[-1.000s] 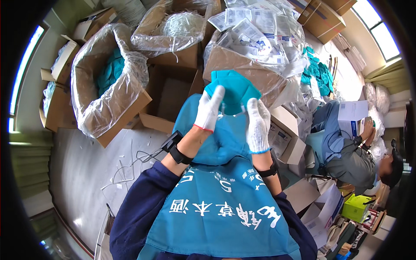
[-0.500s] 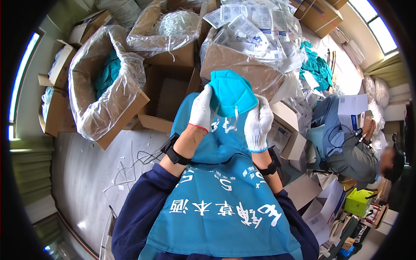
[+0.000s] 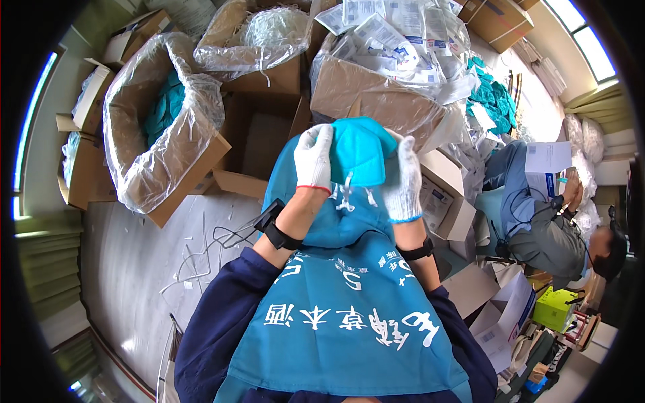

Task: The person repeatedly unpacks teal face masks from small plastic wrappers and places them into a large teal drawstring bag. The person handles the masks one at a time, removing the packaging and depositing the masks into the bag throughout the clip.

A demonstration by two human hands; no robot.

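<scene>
Teal mask [image 3: 359, 154] is above the apron [image 3: 356, 289], left hand [image 3: 314, 158] clamping fingers on it; I cannot tell whether the blurred right hand [image 3: 404, 183] grips. Grey floor [image 3: 127, 262] lies leftward; lined carton [image 3: 161, 178] holds teal pieces [image 3: 166, 109], brown carton [image 3: 359, 91] packets [image 3: 383, 47].

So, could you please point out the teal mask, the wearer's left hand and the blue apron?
Teal mask [image 3: 361, 156]: head view, middle of its panel.
Left hand [image 3: 312, 159]: head view, its back.
Blue apron [image 3: 349, 299]: head view, mid-cloth.
</scene>
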